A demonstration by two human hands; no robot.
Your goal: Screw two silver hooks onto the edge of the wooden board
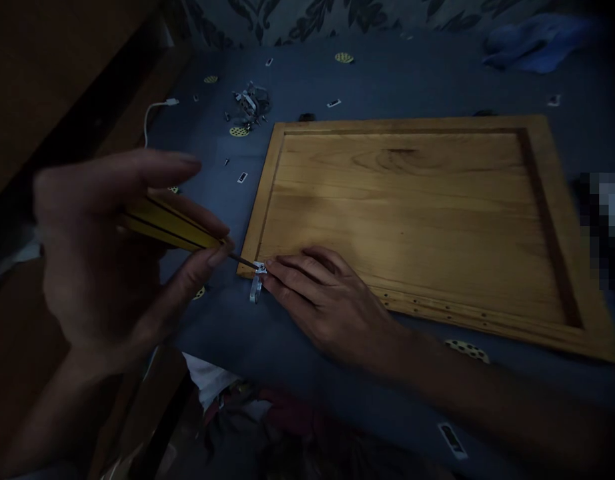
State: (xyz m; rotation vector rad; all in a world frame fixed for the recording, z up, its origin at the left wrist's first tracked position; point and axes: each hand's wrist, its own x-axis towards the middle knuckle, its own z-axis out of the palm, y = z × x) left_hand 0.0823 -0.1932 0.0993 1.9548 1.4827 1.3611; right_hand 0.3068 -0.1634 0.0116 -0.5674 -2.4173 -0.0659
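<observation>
My left hand (102, 260) is closed around the yellow handle of a screwdriver (175, 223). Its thin shaft slants down to the right, and the tip meets a small metal hinge (260, 270). The hinge sits at the near left corner of a framed wooden panel (362, 213), with its arm hanging past the edge. My right hand (327, 300) lies over the panel's near edge, its fingertips pressed against the hinge and holding it. The right thumb is hard to make out. Several small holes run along the panel's near rail.
A pile of metal hinges and screws (250, 103) lies beyond the panel's left end, with a loose screw (226, 161) nearer. A white cable (157, 105) lies at the left, and a blue cloth (542, 43) at the far right. The patterned dark tablecloth (297, 80) lies beneath.
</observation>
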